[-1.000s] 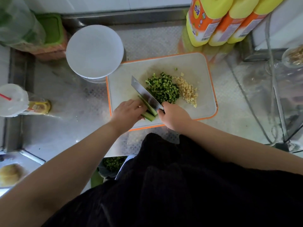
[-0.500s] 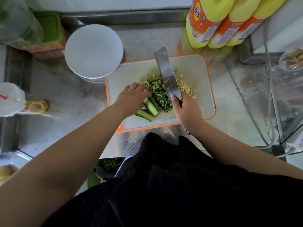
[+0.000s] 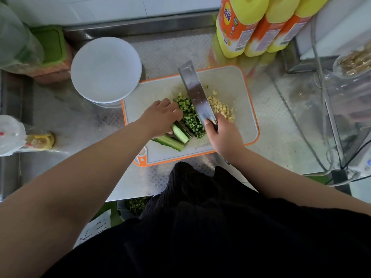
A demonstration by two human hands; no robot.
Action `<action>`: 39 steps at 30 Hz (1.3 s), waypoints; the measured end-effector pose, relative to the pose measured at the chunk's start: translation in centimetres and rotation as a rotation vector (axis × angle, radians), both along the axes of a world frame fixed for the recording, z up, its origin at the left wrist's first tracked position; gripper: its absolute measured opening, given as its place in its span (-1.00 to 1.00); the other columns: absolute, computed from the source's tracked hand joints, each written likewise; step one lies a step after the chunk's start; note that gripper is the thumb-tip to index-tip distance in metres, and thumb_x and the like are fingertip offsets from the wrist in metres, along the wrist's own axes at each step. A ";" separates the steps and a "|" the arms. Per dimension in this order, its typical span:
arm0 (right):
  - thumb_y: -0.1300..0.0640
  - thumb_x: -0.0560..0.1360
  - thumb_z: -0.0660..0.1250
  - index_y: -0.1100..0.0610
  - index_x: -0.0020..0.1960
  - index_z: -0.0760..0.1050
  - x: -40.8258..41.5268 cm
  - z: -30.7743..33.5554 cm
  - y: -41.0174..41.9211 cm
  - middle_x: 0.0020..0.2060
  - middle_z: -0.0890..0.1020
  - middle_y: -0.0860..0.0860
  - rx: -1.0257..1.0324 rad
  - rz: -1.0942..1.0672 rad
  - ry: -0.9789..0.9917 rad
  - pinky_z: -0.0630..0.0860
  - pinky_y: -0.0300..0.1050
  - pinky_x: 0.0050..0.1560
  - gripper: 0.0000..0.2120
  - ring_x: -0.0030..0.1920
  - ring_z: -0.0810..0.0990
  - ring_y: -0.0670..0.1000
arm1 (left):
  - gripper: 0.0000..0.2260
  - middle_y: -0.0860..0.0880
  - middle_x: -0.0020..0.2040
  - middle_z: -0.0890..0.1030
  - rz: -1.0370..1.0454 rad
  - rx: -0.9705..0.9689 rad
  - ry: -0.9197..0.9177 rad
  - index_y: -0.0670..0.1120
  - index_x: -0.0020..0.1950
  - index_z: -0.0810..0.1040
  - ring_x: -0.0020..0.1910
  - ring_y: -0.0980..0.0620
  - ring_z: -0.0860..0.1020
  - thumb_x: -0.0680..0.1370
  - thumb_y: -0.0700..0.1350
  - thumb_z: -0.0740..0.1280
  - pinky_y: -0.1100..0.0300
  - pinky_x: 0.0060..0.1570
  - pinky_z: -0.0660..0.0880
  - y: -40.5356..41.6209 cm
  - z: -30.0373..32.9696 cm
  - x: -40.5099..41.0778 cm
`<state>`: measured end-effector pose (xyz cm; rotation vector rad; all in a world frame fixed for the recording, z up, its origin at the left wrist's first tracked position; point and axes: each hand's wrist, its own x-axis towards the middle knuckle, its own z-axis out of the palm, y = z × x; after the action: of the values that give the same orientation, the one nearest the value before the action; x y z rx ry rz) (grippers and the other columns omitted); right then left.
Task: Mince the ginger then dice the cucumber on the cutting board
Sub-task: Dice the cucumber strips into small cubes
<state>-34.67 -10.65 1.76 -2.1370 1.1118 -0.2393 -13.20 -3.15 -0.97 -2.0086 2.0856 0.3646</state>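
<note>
A white cutting board with an orange rim (image 3: 228,85) lies on the steel counter. On it are a pile of diced cucumber (image 3: 191,117), a pile of minced ginger (image 3: 221,108) to its right, and several uncut cucumber strips (image 3: 175,137) near the front edge. My left hand (image 3: 160,115) holds the far ends of the strips, fingers curled over them. My right hand (image 3: 224,135) grips the handle of a cleaver (image 3: 195,91). The blade points away from me and runs between the two piles.
A white bowl (image 3: 106,69) stands just left of the board's back corner. Three yellow bottles (image 3: 259,23) stand behind the board. A green-lidded container (image 3: 50,43) is at the back left, a lidded cup (image 3: 10,133) at the left, and glassware and cables (image 3: 341,97) at the right.
The cleaver swung from lying across the strips at the front to pointing away between the piles. My left hand slid forward along the strips, which now lie exposed.
</note>
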 end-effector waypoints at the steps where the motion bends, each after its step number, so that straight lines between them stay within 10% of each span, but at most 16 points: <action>1: 0.06 0.60 0.20 0.21 -0.22 0.30 0.0 0.0 0.0 -0.53 0.29 0.02 0.003 0.002 0.005 0.18 -0.07 -0.48 -0.71 -0.52 0.30 0.08 | -0.51 -0.02 0.25 0.46 -0.001 0.003 0.007 -0.01 0.29 0.45 0.27 -0.11 0.34 0.42 0.05 0.48 0.08 0.19 0.27 0.0 -0.1 0.0; 8: 0.04 0.60 0.19 0.13 -0.23 0.22 -0.1 0.1 0.1 -0.54 0.27 -0.01 0.066 0.026 0.028 0.16 -0.09 -0.47 -0.71 -0.54 0.27 0.00 | -0.63 -0.01 0.18 0.52 0.060 -0.020 0.087 -0.02 0.17 0.56 0.18 -0.11 0.39 0.41 0.02 0.49 0.04 0.12 0.32 1.1 -0.7 0.6; 14: 0.06 0.60 0.21 0.14 -0.24 0.22 0.0 0.2 0.1 -0.55 0.25 -0.03 0.055 0.045 0.019 0.12 -0.12 -0.48 -0.70 -0.54 0.24 -0.04 | -0.77 -0.09 -0.04 0.61 0.548 -0.041 0.400 -0.10 0.02 0.59 0.04 -0.12 0.50 0.42 -0.10 0.51 0.08 -0.03 0.38 2.0 0.6 4.6; 21: 0.06 0.60 0.20 0.06 -0.33 0.12 1.2 0.2 0.4 -0.52 0.24 -0.01 0.118 0.208 0.113 0.07 -0.12 -0.44 -0.61 -0.51 0.19 -0.03 | -0.61 -0.20 0.24 0.44 0.784 -0.212 0.241 -0.12 0.26 0.53 0.25 -0.23 0.38 0.49 0.00 0.44 -0.05 0.28 0.33 4.5 -0.4 5.9; 25: 0.02 0.62 0.14 0.10 -0.24 0.21 1.5 -0.4 0.4 -0.47 0.31 -0.02 0.036 0.373 0.349 0.15 -0.13 -0.47 -0.70 -0.46 0.31 -0.01 | -0.78 -0.19 -0.01 0.58 0.425 -0.691 0.261 -0.12 0.00 0.56 -0.01 -0.19 0.51 0.47 0.00 0.39 -0.02 -0.02 0.47 8.0 -1.7 1.0; 39: -0.01 0.63 0.12 0.14 -0.15 0.32 1.8 -1.2 1.1 -0.40 0.38 0.00 0.091 0.488 0.486 0.31 -0.07 -0.34 -0.74 -0.33 0.42 0.08 | -0.84 -0.08 -0.09 0.60 0.278 -0.600 0.206 -0.12 -0.10 0.62 -0.08 -0.08 0.44 0.55 -0.07 0.30 0.09 -0.08 0.38 8.9 -5.2 -3.5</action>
<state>-32.83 -9.59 0.59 -2.3656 0.7861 0.5690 -16.75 5.73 -6.19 -2.7177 2.2264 -0.0281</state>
